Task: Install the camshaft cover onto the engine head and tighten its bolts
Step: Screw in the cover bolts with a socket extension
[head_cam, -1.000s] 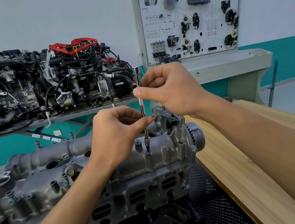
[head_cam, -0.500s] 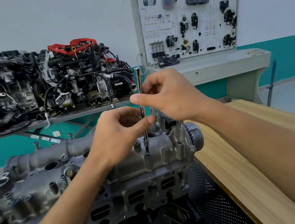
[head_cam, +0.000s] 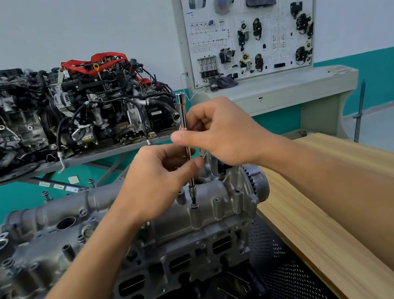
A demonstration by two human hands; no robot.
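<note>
The grey cast camshaft cover (head_cam: 217, 209) lies on the engine head (head_cam: 183, 259) in front of me. A slim chrome extension bar (head_cam: 182, 115) stands upright, its socket tip seated on a bolt (head_cam: 194, 205) along the cover's near edge. My left hand (head_cam: 154, 183) pinches the bar's lower half between thumb and fingers. My right hand (head_cam: 224, 134) pinches it higher up, just below the bar's square top end. Part of the shaft is hidden behind my fingers.
A wooden bench top (head_cam: 334, 217) runs along the right. Behind stands a second complete engine (head_cam: 65, 109) on a metal stand, and a grey training board (head_cam: 250, 26) on a console. Perforated black metal (head_cam: 285, 265) sits below the head.
Both hands stay on the upright bar over the same bolt; my right-hand fingers have shifted round the shaft and slightly lower, as in a twisting motion.
</note>
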